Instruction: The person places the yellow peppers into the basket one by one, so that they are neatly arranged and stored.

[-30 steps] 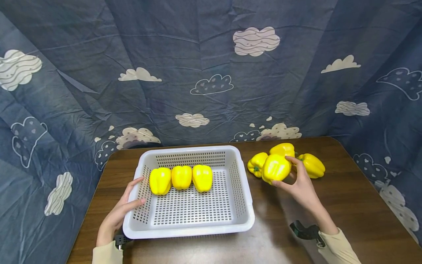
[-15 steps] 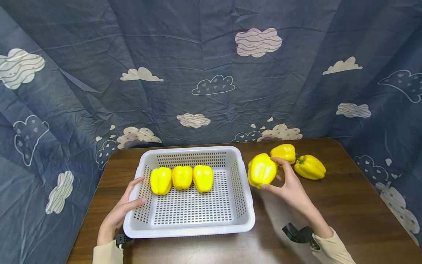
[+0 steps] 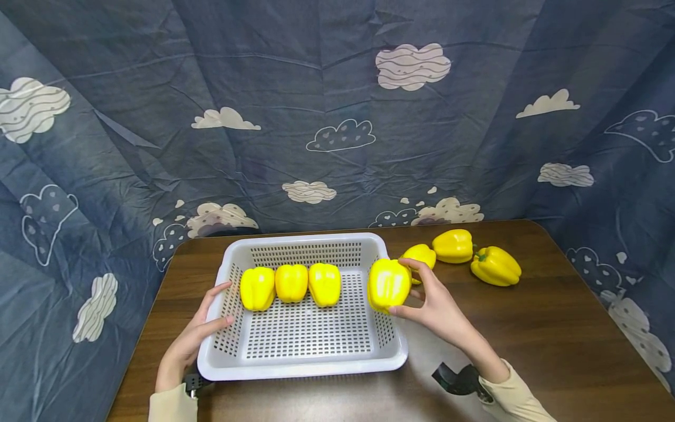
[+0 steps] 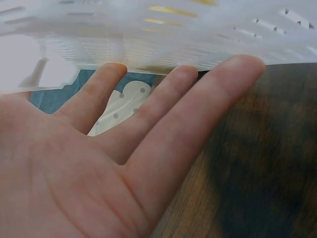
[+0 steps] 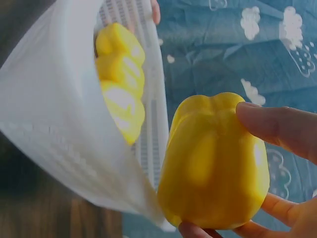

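Observation:
My right hand (image 3: 437, 308) pinches a yellow bell pepper (image 3: 389, 285) between thumb and fingers, over the basket's right side. In the right wrist view this bell pepper (image 5: 215, 163) is upright beside the white basket wall (image 5: 64, 99). My left hand (image 3: 190, 346) grips the left rim of the white perforated basket (image 3: 300, 372). Thumb and one fingertip reach over that rim; in the left wrist view, other fingers (image 4: 173, 129) extend along the basket's outside. A row of three yellow bell peppers (image 3: 291, 283) lies in the basket's left and middle part.
Right of the basket, three more yellow bell peppers lie on the brown wooden table (image 3: 554, 328): one (image 3: 422, 256) partly behind my right hand, one (image 3: 453, 245) behind it, one (image 3: 495, 266) farthest right. A dark blue curtain (image 3: 337, 164) with white clouds hangs behind the table.
My right hand has carried the bell pepper leftward from the group on the table to the basket's right side. The left hand and the basket stay in place.

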`<state>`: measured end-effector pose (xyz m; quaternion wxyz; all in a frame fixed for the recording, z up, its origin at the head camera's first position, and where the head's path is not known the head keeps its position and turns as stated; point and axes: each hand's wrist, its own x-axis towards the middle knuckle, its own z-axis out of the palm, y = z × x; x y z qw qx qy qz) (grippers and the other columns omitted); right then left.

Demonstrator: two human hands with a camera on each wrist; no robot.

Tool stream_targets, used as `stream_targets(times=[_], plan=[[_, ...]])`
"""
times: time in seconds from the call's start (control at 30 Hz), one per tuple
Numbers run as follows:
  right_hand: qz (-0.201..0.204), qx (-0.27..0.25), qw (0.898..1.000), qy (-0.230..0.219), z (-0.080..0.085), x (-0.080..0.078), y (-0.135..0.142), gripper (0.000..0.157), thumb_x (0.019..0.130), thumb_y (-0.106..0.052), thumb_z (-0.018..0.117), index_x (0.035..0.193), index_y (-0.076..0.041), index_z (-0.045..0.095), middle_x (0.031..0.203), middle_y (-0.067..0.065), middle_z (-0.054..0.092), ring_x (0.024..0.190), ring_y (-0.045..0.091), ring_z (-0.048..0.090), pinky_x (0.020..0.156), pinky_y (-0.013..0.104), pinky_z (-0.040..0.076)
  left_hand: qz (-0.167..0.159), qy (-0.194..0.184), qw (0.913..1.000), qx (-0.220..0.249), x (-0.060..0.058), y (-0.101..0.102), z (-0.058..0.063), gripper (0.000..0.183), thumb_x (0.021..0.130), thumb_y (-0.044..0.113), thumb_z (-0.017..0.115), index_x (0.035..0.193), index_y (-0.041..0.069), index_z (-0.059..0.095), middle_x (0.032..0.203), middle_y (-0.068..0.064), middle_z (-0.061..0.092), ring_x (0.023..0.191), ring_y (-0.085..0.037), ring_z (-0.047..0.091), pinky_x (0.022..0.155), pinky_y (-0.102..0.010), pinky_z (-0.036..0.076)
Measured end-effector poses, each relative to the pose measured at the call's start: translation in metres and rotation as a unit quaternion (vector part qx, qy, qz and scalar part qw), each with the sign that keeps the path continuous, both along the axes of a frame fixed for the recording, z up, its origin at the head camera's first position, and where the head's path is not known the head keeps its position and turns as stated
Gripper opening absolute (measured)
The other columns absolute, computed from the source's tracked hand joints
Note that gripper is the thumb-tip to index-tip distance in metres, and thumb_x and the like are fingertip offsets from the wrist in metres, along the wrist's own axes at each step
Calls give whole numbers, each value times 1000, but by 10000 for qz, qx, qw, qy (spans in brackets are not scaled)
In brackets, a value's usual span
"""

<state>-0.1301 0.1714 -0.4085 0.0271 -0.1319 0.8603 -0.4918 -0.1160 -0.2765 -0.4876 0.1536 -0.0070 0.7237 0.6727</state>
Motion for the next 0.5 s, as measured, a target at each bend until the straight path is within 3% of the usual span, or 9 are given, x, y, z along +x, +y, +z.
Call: stream_targets(times=[0.3, 0.5], plan=[[419, 111, 9988, -213, 2, 4, -24, 88, 69, -12, 85, 141, -11, 34, 145, 16, 34, 130, 38, 36, 93, 52, 44, 50, -55, 10000, -36, 0, 0, 0, 70, 89, 12, 55, 146, 26, 17, 150, -23, 9, 114, -49, 41, 77, -56, 52], [656, 48, 9977, -187, 2, 7, -40, 85, 70, -13, 85, 139, -9, 37, 141, 15, 38, 126, 38, 39, 92, 51, 47, 66, -52, 9999, -62, 0, 0, 0, 70, 89, 12, 55, 146, 25, 17, 150, -23, 10, 114, -48, 42, 77, -56, 52]])
